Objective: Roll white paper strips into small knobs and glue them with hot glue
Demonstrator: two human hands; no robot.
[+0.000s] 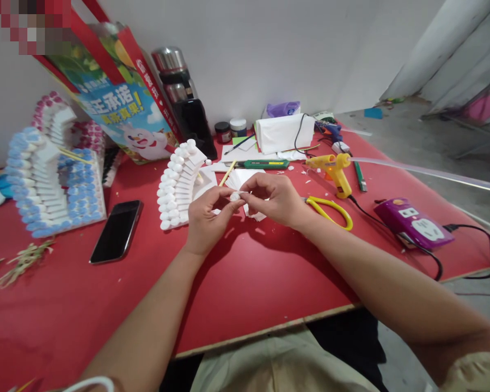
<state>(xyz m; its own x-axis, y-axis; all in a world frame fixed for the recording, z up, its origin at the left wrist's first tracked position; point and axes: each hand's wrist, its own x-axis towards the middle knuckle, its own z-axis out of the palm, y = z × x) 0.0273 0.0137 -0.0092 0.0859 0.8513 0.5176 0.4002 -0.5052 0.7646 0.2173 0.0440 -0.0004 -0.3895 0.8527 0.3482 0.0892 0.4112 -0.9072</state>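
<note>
My left hand [207,219] is closed in a pinch around a small white paper roll [235,196], round end toward me. The fingertips of my right hand [274,199] are pressed together at the roll's right side, on white paper that reaches it. Just left of my hands stands a curved white piece [175,188] with stepped slats and rounded white ends. Behind and below the fingers lie white paper strips [245,179], partly hidden by them. Yellow-handled scissors [330,212] rest beside my right forearm.
A yellow glue gun [330,170] with a clear stick and a purple power socket [414,222] sit at right. Behind are a green cutter [265,164], jars [231,130], a flask [173,76] and a bag [118,103]. A phone [116,231] and blue-white model [53,185] lie left.
</note>
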